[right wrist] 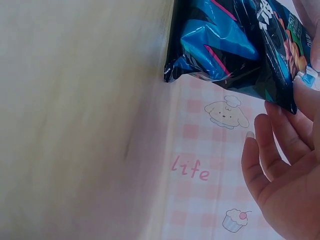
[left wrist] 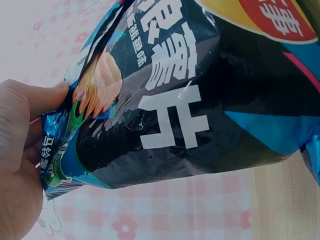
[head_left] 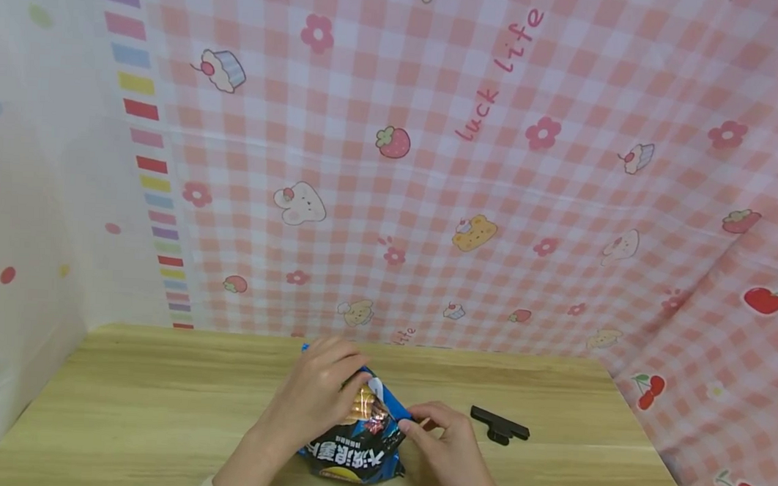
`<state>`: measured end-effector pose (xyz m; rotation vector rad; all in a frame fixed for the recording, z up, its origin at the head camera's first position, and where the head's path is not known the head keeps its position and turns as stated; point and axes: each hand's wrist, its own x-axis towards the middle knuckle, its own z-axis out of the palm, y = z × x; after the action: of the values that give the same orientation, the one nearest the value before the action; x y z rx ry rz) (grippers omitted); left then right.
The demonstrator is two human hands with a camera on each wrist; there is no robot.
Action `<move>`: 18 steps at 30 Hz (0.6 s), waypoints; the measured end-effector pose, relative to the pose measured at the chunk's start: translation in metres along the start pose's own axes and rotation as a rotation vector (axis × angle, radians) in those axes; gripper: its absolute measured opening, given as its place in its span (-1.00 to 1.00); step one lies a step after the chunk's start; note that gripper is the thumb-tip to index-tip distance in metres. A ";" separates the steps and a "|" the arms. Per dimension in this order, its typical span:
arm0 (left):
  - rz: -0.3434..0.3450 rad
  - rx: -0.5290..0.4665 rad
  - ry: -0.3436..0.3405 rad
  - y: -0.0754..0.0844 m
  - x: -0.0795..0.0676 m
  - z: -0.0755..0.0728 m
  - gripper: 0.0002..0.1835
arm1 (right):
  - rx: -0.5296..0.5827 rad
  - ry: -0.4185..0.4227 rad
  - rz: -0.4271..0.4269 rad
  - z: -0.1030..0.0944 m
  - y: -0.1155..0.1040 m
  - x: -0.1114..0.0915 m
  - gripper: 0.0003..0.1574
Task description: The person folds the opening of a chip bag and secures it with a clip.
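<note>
in the head view, a shiny blue-and-black plastic snack packet with white lettering is held over the front middle of a pale wood-grain desk; whether its base touches the wood i cannot tell. the left hand grips the packet's upper left edge, and the right hand pinches its upper right corner between thumb and fingers. a black plastic bar-shaped clip lies on the desk, just beside the right hand. behind hangs a pink-and-white checked cloth with printed fruit and flowers.

in the left wrist view, the left thumb presses on the packet's printed front near one end, the fingers partly hidden behind it.

in the right wrist view, the right thumb and index finger meet at the packet's corner, while the other fingers spread loosely below, slightly bent.
</note>
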<state>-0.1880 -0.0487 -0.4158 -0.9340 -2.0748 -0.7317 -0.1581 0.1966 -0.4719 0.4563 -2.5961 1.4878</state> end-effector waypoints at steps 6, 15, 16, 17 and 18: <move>0.008 -0.003 0.007 -0.002 -0.001 0.000 -0.83 | -0.040 -0.004 -0.041 -0.001 -0.001 0.003 -0.92; -0.014 -0.006 -0.007 -0.005 -0.001 -0.003 -0.86 | -0.041 -0.020 -0.141 -0.006 -0.003 0.005 -0.90; -0.018 -0.005 -0.010 -0.005 -0.001 -0.003 -0.86 | -0.038 -0.022 -0.140 -0.006 -0.004 0.005 -0.90; -0.020 -0.004 -0.013 -0.005 -0.001 -0.003 -0.86 | -0.035 -0.025 -0.134 -0.006 -0.004 0.005 -0.90; -0.023 -0.005 -0.016 -0.005 -0.001 -0.003 -0.86 | -0.034 -0.029 -0.127 -0.007 -0.005 0.006 -0.90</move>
<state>-0.1908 -0.0545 -0.4153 -0.9229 -2.1013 -0.7436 -0.1622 0.1990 -0.4633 0.6302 -2.5559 1.4054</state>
